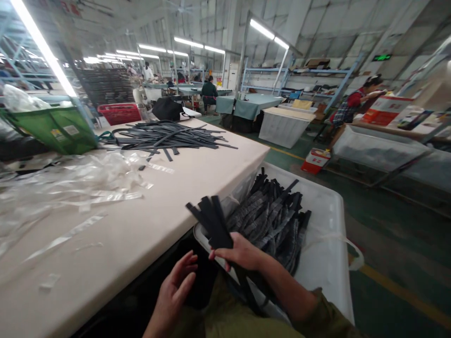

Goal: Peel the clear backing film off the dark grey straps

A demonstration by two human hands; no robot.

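My right hand (239, 253) is closed round a bundle of flat black strips (213, 225), whose upper ends fan out above my fist. Their lower ends hang down past my wrist toward my lap. To the left of the bundle, my left hand (176, 284) holds nothing, its fingers apart and slightly curled. Below and behind my right hand, a white plastic bin (326, 220) holds a heap of black strips (273, 211), some with a shiny grey, film-like face. A pile of dark strips (169, 134) lies on the far part of the pale table (197, 188).
Crumpled clear film strips (88, 183) cover the table's left side. Behind them stand a green bag (52, 129) and a red basket (120, 113). A white strap (355, 256) loops over the bin's right rim. A co-worker (362, 101) sits at the right; another person (209, 91) is farther back.
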